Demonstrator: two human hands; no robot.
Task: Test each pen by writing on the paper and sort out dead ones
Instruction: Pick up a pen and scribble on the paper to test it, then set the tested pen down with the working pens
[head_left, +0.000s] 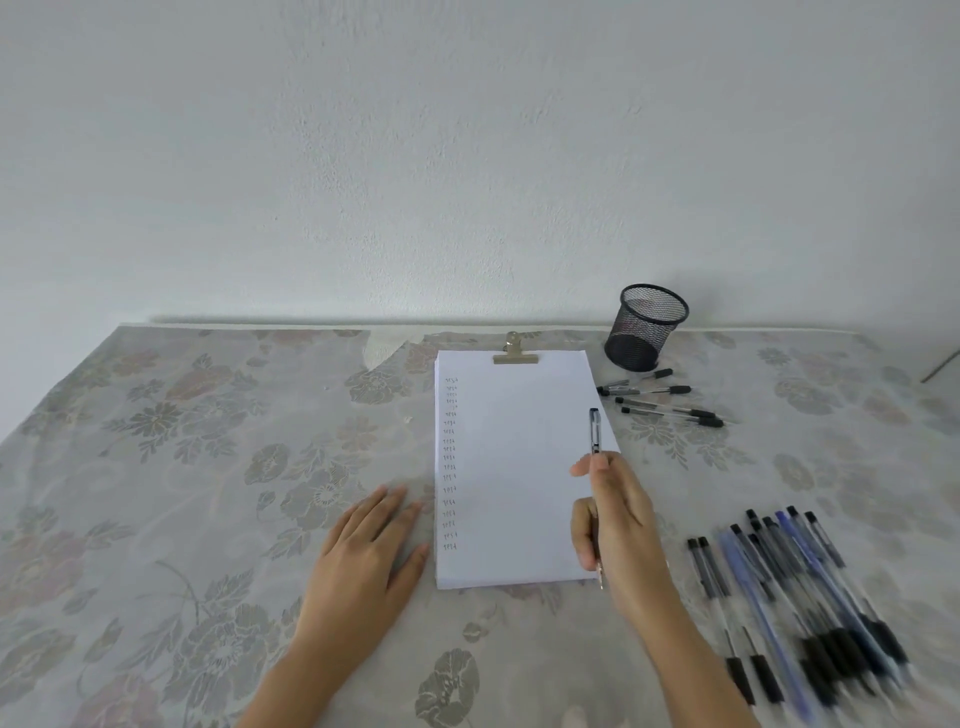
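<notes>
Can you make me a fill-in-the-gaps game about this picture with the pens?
The right hand grips one ____ at the paper's right edge.
The left hand lies flat on the ____ beside the paper.
The mesh cup is coloured ____.
The written marks run down the paper's ____ side.
Missing words: pen, table, black, left.

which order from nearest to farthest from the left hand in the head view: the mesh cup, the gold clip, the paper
From the left hand:
1. paper, just to the hand's right
2. gold clip, farther back, at the paper's top edge
3. mesh cup, farthest, back right by the wall
</notes>
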